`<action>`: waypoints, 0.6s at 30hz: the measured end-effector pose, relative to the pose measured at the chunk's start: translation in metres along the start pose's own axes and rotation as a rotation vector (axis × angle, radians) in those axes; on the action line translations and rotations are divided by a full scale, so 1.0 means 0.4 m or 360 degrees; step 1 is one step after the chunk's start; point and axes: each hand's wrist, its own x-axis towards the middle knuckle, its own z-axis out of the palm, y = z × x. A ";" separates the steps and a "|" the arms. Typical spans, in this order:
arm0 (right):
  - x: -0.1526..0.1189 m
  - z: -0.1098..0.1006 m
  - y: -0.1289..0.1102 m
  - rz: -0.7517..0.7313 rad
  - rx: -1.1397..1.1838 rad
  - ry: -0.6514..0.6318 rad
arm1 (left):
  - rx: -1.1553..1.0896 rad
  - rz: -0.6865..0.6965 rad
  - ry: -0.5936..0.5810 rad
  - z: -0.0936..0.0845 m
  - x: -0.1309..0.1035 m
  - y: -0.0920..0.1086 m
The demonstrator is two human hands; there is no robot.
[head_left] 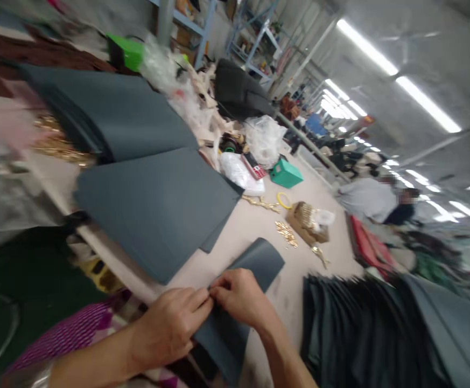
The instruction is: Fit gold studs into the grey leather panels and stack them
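A grey-blue leather-like sheet, curved over at its far end, lies at the table's front edge. My left hand is closed on the left side of this sheet, fingers bent and pressed together. Fingertips almost touching the left ones, my right hand pinches at the sheet's edge. Whether a small part sits between the fingertips is hidden. Just beyond the hands is a flat stack of similar sheets. Small gold-coloured metal pieces lie in a loose pile past the sheet.
A cardboard box holds more gold pieces. Many dark sheets stand bunched at the right. Folded sheets lie at the far left. A teal box, a yellow ring and plastic bags sit farther back. People are in the background.
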 end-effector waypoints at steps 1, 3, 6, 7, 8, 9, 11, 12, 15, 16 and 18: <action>0.006 -0.002 -0.002 0.0039 -0.0006 -0.0022 | 0.0005 0.0023 0.0060 0.013 -0.005 -0.008; 0.024 -0.008 0.001 0.0120 -0.0029 -0.0076 | 0.0063 0.0086 0.0278 0.048 -0.009 -0.028; 0.047 -0.019 0.009 0.0249 -0.0118 -0.0141 | 0.0110 0.0113 0.0527 0.095 -0.010 -0.046; 0.053 -0.023 0.009 0.0277 -0.0170 -0.0164 | 0.0105 0.0094 0.0553 0.103 -0.011 -0.046; 0.058 -0.027 0.008 0.0295 -0.0233 -0.0192 | 0.0093 0.0072 0.0550 0.106 -0.012 -0.044; 0.063 -0.032 0.005 0.0307 -0.0294 -0.0221 | 0.0078 0.0059 0.0525 0.105 -0.013 -0.041; 0.073 -0.041 -0.001 0.0323 -0.0351 -0.0291 | 0.0059 0.0029 0.0462 0.098 -0.012 -0.036; 0.077 -0.044 -0.003 0.0341 -0.0345 -0.0335 | 0.0061 0.0015 0.0432 0.093 -0.011 -0.036; 0.082 -0.040 0.005 0.0395 -0.0194 -0.0391 | 0.0088 0.0035 0.0427 0.081 -0.005 -0.039; 0.080 -0.033 0.012 0.0382 -0.0112 -0.0340 | 0.0099 0.0068 0.0435 0.076 -0.002 -0.040; 0.067 -0.016 0.029 0.0297 0.0042 -0.0170 | 0.0121 0.0113 0.0415 0.065 0.002 -0.038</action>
